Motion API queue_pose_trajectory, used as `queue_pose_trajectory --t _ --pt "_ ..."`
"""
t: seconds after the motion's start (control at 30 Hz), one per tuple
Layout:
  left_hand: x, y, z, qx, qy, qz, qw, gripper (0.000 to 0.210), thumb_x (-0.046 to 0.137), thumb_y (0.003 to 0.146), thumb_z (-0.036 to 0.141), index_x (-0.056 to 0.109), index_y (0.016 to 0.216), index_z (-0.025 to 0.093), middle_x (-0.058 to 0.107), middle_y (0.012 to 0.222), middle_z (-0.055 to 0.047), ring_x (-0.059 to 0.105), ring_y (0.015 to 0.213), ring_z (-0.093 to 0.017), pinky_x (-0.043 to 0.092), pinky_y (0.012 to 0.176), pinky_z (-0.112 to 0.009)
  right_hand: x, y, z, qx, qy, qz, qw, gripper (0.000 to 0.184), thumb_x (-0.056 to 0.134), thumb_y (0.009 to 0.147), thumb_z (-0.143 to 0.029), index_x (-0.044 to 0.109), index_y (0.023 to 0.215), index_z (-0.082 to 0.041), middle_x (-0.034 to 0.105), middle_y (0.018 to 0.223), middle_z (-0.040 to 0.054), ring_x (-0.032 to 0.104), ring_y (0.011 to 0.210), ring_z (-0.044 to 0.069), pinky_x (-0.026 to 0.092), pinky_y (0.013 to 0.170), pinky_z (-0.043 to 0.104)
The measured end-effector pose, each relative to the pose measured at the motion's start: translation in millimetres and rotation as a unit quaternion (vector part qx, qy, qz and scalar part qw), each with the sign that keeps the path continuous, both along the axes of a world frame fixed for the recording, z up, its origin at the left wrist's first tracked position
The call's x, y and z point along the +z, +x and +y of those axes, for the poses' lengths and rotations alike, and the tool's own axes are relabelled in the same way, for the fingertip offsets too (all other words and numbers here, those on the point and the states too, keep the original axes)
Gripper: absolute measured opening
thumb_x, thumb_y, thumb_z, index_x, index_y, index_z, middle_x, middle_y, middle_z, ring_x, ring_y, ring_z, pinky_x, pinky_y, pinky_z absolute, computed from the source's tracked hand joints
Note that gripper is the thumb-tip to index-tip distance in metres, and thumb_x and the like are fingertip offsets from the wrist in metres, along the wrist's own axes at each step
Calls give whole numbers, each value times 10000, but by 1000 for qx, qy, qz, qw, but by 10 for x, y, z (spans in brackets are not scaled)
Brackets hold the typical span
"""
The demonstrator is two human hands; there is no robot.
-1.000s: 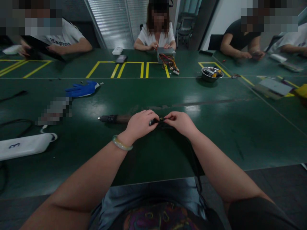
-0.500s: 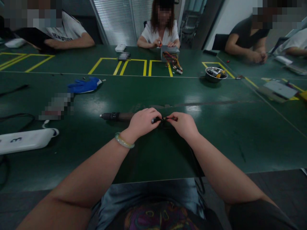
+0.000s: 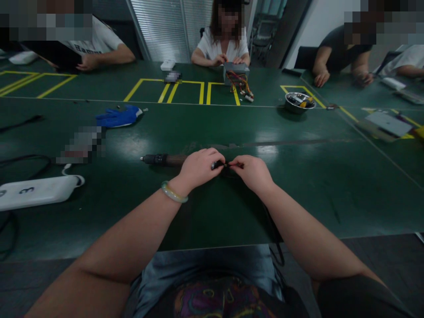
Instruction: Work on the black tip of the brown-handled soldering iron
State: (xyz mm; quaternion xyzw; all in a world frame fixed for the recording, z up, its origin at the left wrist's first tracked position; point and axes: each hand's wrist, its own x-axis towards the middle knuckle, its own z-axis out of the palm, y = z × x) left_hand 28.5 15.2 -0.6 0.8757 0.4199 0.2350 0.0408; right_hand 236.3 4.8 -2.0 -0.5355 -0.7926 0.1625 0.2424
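Lying on the green table is a dark electric screwdriver [image 3: 175, 160], its bit end pointing left. My left hand [image 3: 202, 167] is wrapped round its rear part and hides much of it. A small black end piece [image 3: 217, 164] shows beside that thumb. From the right, my right hand [image 3: 255, 172] pinches a thin dark cable plug [image 3: 236, 164] against the screwdriver's rear end. Whether the plug sits inside a socket there I cannot make out. A black cable [image 3: 273, 229] runs below my right forearm and over the table's front edge.
Left lie a white power strip [image 3: 36, 193] and a blue glove [image 3: 119, 116]. A metal bowl [image 3: 300, 102] of small parts stands back right. Across the table, a person handles a grey box with coloured wires [image 3: 236, 75]; other people sit on both sides.
The gap between the plug and the screwdriver's rear end has narrowed. My view has shifted slightly. At the back right, a person's hands have moved apart.
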Motion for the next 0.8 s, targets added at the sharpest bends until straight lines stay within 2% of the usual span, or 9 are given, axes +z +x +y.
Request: queue_pose_trajectory --t 0.43,0.8 --pt "-5 -19 14 -19 8 -5 1000 175 576 884 329 660 1007 238 634 1040 -34 596 956 -198 476 842 -348 26 24 -15 -13 21 4 1000 98 668 843 -201 726 914 -238 682 927 -2 610 836 158 443 737 272" --pt "-23 -18 30 -24 8 -4 1000 157 572 888 314 668 990 241 636 1040 -33 594 960 -200 481 835 -350 -47 -40 2 -26 -18 43 999 100 662 857 -274 722 935 -255 683 851 -21 606 752 138 429 673 250"
